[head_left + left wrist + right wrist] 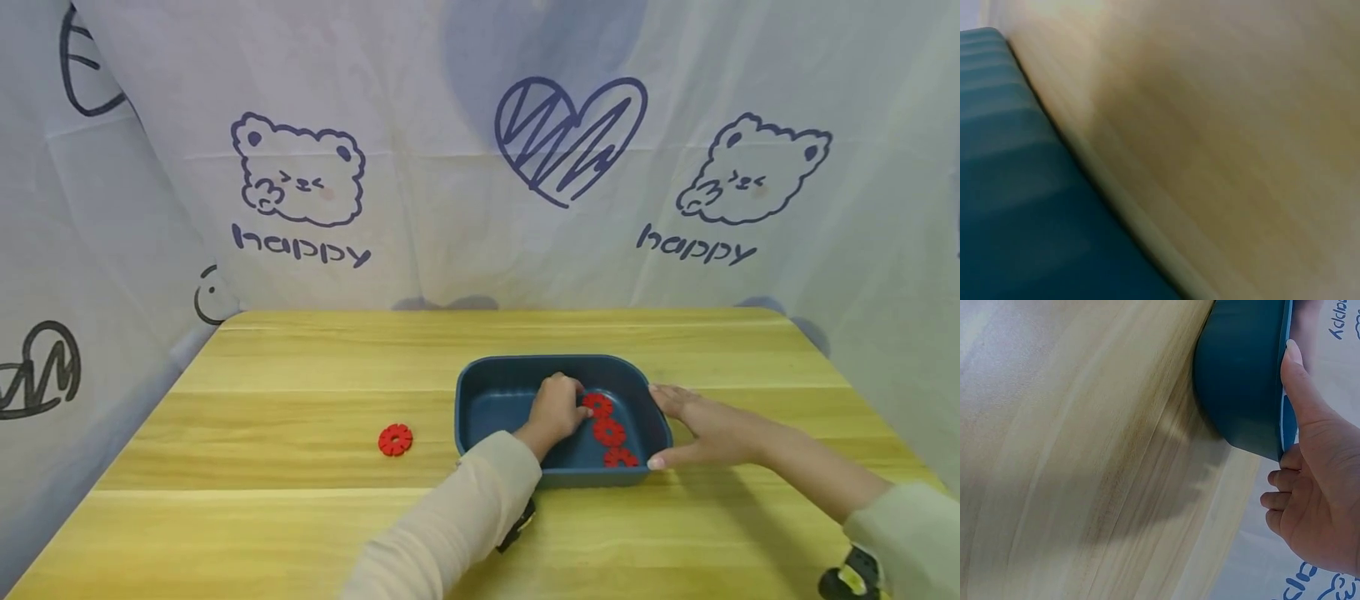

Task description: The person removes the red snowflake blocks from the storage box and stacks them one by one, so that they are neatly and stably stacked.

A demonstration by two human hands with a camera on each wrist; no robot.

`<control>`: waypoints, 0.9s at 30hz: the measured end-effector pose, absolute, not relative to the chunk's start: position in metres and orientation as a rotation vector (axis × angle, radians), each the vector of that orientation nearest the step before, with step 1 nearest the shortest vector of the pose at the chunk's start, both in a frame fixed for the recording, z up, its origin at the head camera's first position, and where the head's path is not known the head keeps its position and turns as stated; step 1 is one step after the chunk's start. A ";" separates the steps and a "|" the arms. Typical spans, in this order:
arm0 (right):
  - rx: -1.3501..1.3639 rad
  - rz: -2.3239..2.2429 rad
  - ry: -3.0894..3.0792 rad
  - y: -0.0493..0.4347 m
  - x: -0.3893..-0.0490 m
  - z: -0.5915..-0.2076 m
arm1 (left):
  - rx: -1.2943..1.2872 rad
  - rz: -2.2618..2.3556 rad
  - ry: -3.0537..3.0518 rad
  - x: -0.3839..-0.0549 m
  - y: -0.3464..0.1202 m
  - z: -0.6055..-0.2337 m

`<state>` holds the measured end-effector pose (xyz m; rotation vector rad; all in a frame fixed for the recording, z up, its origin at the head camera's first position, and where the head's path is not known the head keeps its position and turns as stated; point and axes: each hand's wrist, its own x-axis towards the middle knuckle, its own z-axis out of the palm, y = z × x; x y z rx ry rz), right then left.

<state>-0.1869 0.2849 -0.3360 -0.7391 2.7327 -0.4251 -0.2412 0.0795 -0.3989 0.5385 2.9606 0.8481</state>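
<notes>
A dark blue basin (pixel 495 360) with rounded corners sits on the wooden table. Inside its right half, three red notched interlocking discs (pixel 609 432) lie in a row. My left hand (pixel 557 408) reaches into the basin and pinches the left edge of the farthest red disc (pixel 600 405) between thumb and forefinger. At the right end, my right hand (pixel 705 429) grips the basin, thumb on the near corner of the rim. Its other fingers curl outside the wall (pixel 1244 381) in the right wrist view. The left wrist view shows only the ribbed basin side (pixel 1029 187) and wood.
Another red notched disc (pixel 395 440), with a hole in its centre, lies on the table (pixel 247 450) left of the basin. A white cloth (pixel 435 208) printed with bears and a heart hangs behind the table's far edge.
</notes>
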 end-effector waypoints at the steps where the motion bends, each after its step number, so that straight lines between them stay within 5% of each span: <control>1: -0.746 -0.430 2.732 0.285 -0.187 -0.336 | 0.538 0.811 2.965 -0.242 0.079 -0.400; 27: -0.756 -0.451 2.722 0.285 -0.186 -0.333 | 0.816 0.491 2.951 -0.243 0.069 -0.397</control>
